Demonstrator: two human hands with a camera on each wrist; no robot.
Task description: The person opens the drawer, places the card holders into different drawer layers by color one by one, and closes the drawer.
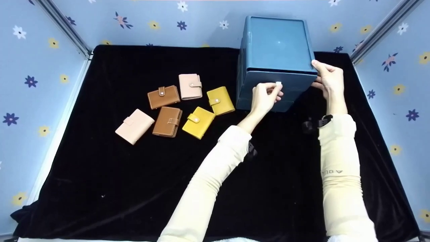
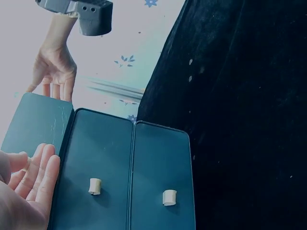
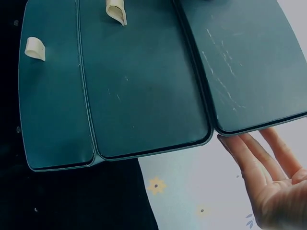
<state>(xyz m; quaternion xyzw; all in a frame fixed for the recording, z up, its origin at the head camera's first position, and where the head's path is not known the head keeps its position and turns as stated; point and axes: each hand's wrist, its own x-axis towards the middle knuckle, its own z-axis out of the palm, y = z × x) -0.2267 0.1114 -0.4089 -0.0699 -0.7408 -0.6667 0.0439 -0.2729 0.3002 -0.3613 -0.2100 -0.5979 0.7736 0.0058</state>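
Note:
A blue drawer cabinet (image 1: 278,42) stands at the back right, with three drawer fronts showing in the wrist views. My left hand (image 1: 265,97) pinches the white pull tab (image 1: 278,83) of the top drawer (image 2: 41,120), thumb against fingers. A dark gap runs between the cabinet's top and that drawer's front. At the cabinet's upper right front corner, my right hand (image 1: 331,80) rests its thumb on the edge and presses nearly straight fingers (image 3: 249,153) against the side. Two lower drawers (image 2: 98,143) carry curled white tabs (image 2: 169,197). The drawer's inside is hidden.
Left of the cabinet, several small snap wallets lie on the black cloth (image 1: 134,188): two pink (image 1: 190,86), two brown (image 1: 164,96) and two yellow (image 1: 220,100). Flower-patterned blue walls (image 1: 151,23) enclose the back and both sides.

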